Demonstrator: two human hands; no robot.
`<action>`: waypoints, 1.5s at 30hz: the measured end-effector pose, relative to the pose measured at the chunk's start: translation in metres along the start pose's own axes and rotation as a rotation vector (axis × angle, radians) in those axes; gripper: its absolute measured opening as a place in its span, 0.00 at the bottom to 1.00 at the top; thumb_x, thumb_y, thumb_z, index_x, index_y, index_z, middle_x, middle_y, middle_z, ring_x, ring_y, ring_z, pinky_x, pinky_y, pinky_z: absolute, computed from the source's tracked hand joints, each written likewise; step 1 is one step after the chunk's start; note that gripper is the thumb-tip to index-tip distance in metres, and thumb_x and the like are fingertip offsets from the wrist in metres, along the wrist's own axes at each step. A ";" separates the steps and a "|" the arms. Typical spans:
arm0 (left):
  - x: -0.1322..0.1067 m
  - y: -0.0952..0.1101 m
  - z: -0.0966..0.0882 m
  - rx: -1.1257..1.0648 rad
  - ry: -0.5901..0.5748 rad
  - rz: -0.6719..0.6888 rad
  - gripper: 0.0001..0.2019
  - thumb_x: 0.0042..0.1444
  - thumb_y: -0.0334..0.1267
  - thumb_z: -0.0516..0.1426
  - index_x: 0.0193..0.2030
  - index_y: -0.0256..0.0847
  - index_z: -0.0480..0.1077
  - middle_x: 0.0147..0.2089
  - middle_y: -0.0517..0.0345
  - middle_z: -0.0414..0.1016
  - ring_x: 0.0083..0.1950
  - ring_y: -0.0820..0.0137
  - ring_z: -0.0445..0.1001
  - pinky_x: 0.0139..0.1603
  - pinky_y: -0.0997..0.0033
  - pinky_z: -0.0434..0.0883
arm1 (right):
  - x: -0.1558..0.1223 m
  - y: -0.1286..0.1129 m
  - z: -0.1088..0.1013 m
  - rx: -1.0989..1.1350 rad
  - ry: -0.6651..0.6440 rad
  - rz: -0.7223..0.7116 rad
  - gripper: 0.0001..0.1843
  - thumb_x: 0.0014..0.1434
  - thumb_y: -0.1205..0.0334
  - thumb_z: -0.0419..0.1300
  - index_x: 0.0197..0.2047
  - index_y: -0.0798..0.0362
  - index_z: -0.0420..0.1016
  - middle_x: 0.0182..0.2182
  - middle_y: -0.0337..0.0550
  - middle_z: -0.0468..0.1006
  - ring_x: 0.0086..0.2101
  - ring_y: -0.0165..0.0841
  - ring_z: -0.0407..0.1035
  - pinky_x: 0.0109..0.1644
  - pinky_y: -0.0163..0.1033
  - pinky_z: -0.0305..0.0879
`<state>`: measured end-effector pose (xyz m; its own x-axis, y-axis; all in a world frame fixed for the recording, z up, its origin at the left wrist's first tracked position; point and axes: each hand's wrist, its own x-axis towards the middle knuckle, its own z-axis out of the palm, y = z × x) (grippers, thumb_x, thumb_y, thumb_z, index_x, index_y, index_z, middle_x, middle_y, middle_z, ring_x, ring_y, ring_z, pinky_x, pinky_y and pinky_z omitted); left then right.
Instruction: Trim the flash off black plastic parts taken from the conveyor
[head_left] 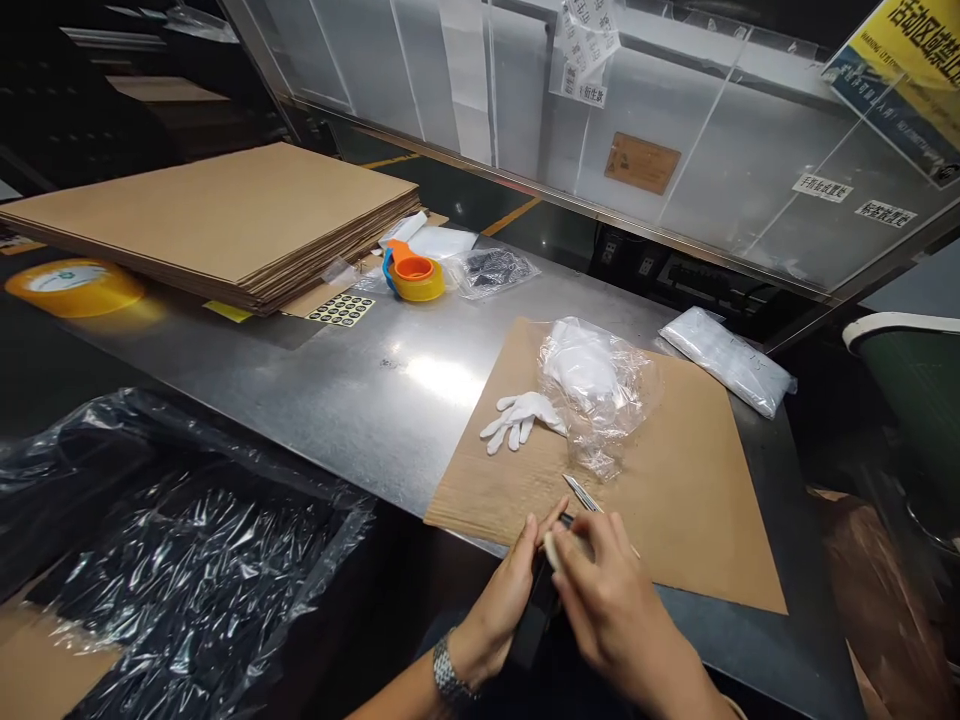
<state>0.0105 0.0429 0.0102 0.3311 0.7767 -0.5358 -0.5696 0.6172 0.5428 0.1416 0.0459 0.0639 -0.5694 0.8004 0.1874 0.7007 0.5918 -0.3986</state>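
My left hand [504, 600] is closed around a long black object [534, 622] at the table's front edge; its exact kind is hard to make out. In the fingers of my right hand [611, 590] is a small off-white piece [553, 550], pressed against the black object. Just beyond my hands, a slim pointed metal tool [581, 492] lies on a cardboard sheet [697, 480], partly hidden by the right hand. A white glove [521, 418] lies further up the sheet, beside a clear plastic bag [600, 440] with white cloth-like contents.
A thick stack of cardboard [225, 210] covers the table's far left. Near it are an orange tape dispenser [414, 275], a yellow tape roll [75, 287] and a sticker sheet [341, 309]. Black plastic wrapping [202, 580] sits at lower left. A wrapped white packet [727, 360] lies right.
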 end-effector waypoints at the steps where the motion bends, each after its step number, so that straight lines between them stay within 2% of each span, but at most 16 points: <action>1: 0.001 0.001 -0.001 -0.049 -0.005 -0.007 0.21 0.59 0.49 0.49 0.55 0.44 0.67 0.47 0.54 0.74 0.38 0.71 0.73 0.37 0.76 0.68 | -0.001 -0.006 0.003 -0.004 -0.010 -0.036 0.20 0.55 0.72 0.51 0.52 0.60 0.65 0.39 0.55 0.65 0.38 0.41 0.61 0.38 0.48 0.68; 3: 0.002 0.003 -0.004 -0.143 -0.020 -0.066 0.20 0.59 0.48 0.49 0.54 0.43 0.68 0.52 0.55 0.71 0.48 0.70 0.70 0.48 0.77 0.64 | -0.006 -0.015 0.009 0.002 -0.012 -0.113 0.20 0.54 0.71 0.52 0.51 0.62 0.66 0.37 0.55 0.66 0.36 0.40 0.61 0.34 0.45 0.68; 4: 0.003 0.004 -0.005 -0.181 -0.027 -0.106 0.21 0.59 0.49 0.48 0.54 0.43 0.68 0.52 0.56 0.71 0.49 0.70 0.70 0.49 0.76 0.63 | -0.009 -0.018 0.011 0.003 -0.002 -0.149 0.19 0.53 0.71 0.52 0.50 0.63 0.66 0.36 0.55 0.66 0.35 0.39 0.62 0.33 0.44 0.68; 7: 0.006 0.002 -0.005 -0.260 -0.005 -0.186 0.24 0.57 0.52 0.49 0.58 0.47 0.63 0.41 0.57 0.75 0.35 0.71 0.72 0.40 0.73 0.66 | -0.016 -0.020 0.014 0.012 0.045 -0.243 0.18 0.54 0.71 0.51 0.49 0.62 0.66 0.34 0.52 0.66 0.33 0.37 0.61 0.31 0.42 0.68; 10: 0.007 0.000 0.002 -0.387 -0.006 -0.248 0.28 0.54 0.56 0.51 0.60 0.51 0.58 0.29 0.62 0.71 0.24 0.73 0.68 0.29 0.74 0.65 | -0.019 -0.018 0.015 0.090 0.049 -0.171 0.19 0.56 0.71 0.50 0.52 0.60 0.63 0.36 0.51 0.65 0.34 0.35 0.60 0.35 0.42 0.68; 12: 0.006 0.002 0.006 -0.483 -0.036 -0.278 0.28 0.53 0.55 0.52 0.60 0.52 0.58 0.26 0.63 0.68 0.23 0.73 0.67 0.27 0.74 0.64 | -0.020 -0.017 0.018 0.156 0.079 -0.091 0.22 0.56 0.73 0.50 0.55 0.61 0.61 0.38 0.53 0.63 0.37 0.36 0.60 0.37 0.43 0.67; 14: 0.005 0.007 0.007 -0.543 -0.082 -0.281 0.27 0.53 0.54 0.53 0.59 0.54 0.58 0.26 0.63 0.66 0.24 0.73 0.67 0.26 0.74 0.64 | -0.022 -0.016 0.022 0.218 0.148 -0.100 0.24 0.56 0.72 0.50 0.57 0.60 0.59 0.39 0.53 0.62 0.37 0.37 0.60 0.38 0.45 0.66; 18: 0.004 0.019 0.001 -0.629 -0.202 -0.172 0.19 0.53 0.52 0.54 0.53 0.58 0.63 0.26 0.64 0.63 0.29 0.73 0.68 0.35 0.69 0.68 | -0.032 -0.010 0.028 0.305 0.192 -0.116 0.26 0.56 0.73 0.49 0.59 0.56 0.58 0.40 0.50 0.62 0.39 0.37 0.61 0.40 0.47 0.66; 21: 0.006 0.022 0.001 -0.688 -0.178 -0.163 0.15 0.53 0.52 0.54 0.46 0.53 0.67 0.26 0.65 0.61 0.29 0.74 0.67 0.38 0.65 0.69 | -0.036 -0.006 0.031 0.308 0.220 -0.044 0.27 0.57 0.75 0.48 0.60 0.56 0.57 0.43 0.52 0.61 0.43 0.38 0.61 0.43 0.47 0.66; 24: 0.011 0.021 0.003 -0.736 -0.049 -0.207 0.15 0.56 0.52 0.51 0.37 0.44 0.69 0.25 0.64 0.60 0.26 0.75 0.66 0.38 0.66 0.71 | -0.034 -0.010 0.035 0.282 0.277 -0.135 0.23 0.58 0.71 0.49 0.58 0.59 0.60 0.41 0.53 0.62 0.41 0.38 0.62 0.39 0.45 0.68; 29: 0.014 0.021 0.001 -0.660 0.029 -0.288 0.23 0.59 0.52 0.44 0.25 0.34 0.63 0.22 0.62 0.58 0.21 0.79 0.61 0.21 0.81 0.67 | -0.035 -0.013 0.049 0.085 0.336 -0.262 0.22 0.55 0.71 0.56 0.54 0.57 0.64 0.39 0.49 0.65 0.40 0.36 0.63 0.40 0.40 0.70; 33: 0.012 0.027 -0.003 -0.580 0.097 -0.156 0.18 0.61 0.47 0.44 0.28 0.36 0.64 0.23 0.60 0.62 0.21 0.78 0.63 0.20 0.80 0.67 | -0.055 0.023 0.061 0.027 0.380 -0.198 0.26 0.55 0.74 0.54 0.58 0.55 0.62 0.42 0.50 0.65 0.43 0.37 0.63 0.42 0.42 0.69; 36: 0.006 0.025 0.000 -0.466 0.139 0.032 0.03 0.57 0.35 0.53 0.37 0.40 0.66 0.27 0.62 0.68 0.24 0.76 0.68 0.26 0.77 0.70 | -0.070 0.074 0.063 -0.073 0.440 0.125 0.23 0.58 0.68 0.53 0.58 0.51 0.62 0.43 0.49 0.64 0.43 0.38 0.63 0.42 0.45 0.67; 39: -0.001 0.017 0.004 -0.245 0.127 0.166 0.15 0.48 0.26 0.60 0.43 0.41 0.66 0.32 0.61 0.72 0.27 0.76 0.71 0.30 0.77 0.70 | -0.076 0.129 0.057 -0.211 0.537 0.377 0.20 0.60 0.57 0.53 0.54 0.54 0.67 0.41 0.51 0.64 0.42 0.41 0.62 0.42 0.51 0.65; 42: -0.004 0.012 0.004 -0.182 0.196 0.018 0.14 0.47 0.26 0.59 0.43 0.36 0.67 0.26 0.60 0.72 0.21 0.76 0.69 0.21 0.78 0.67 | -0.076 0.163 0.050 -0.274 0.532 0.475 0.23 0.60 0.48 0.50 0.46 0.57 0.72 0.35 0.51 0.66 0.38 0.43 0.61 0.40 0.53 0.63; 45: -0.005 0.013 0.001 -0.245 0.240 -0.096 0.14 0.51 0.26 0.54 0.46 0.34 0.66 0.21 0.60 0.70 0.21 0.71 0.71 0.19 0.76 0.67 | -0.071 0.163 0.049 -0.300 0.492 0.520 0.28 0.60 0.45 0.46 0.46 0.60 0.72 0.35 0.55 0.67 0.39 0.46 0.61 0.41 0.57 0.61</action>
<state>0.0017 0.0473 0.0206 0.2223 0.6469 -0.7295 -0.7173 0.6153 0.3270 0.2748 0.0809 -0.0584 0.0718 0.8910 0.4482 0.9519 0.0730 -0.2976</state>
